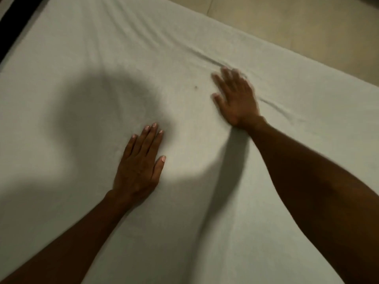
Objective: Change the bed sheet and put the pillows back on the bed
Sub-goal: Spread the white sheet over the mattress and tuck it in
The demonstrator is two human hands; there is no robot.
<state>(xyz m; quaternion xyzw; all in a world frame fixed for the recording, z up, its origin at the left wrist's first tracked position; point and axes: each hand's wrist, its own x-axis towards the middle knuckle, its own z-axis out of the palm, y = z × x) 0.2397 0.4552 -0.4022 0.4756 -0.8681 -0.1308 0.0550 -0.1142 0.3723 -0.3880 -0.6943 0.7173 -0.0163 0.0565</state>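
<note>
A dark frame (14, 23) edges the upper left corner of the bed. A white sheet (102, 58) covers the mattress and fills most of the view. The left hand (139, 160) lies palm down on the sheet, fingers straight and together, holding nothing. The right hand (235, 97), blurred, lies flat with fingers spread just beside a long crease (209, 58). Beige floor (297, 27) shows at the upper right.

Left hand (139, 162) palm down, fingers straight and together, right hand (235, 97) farther forward, fingers spread and blurred, both forearms bare
</note>
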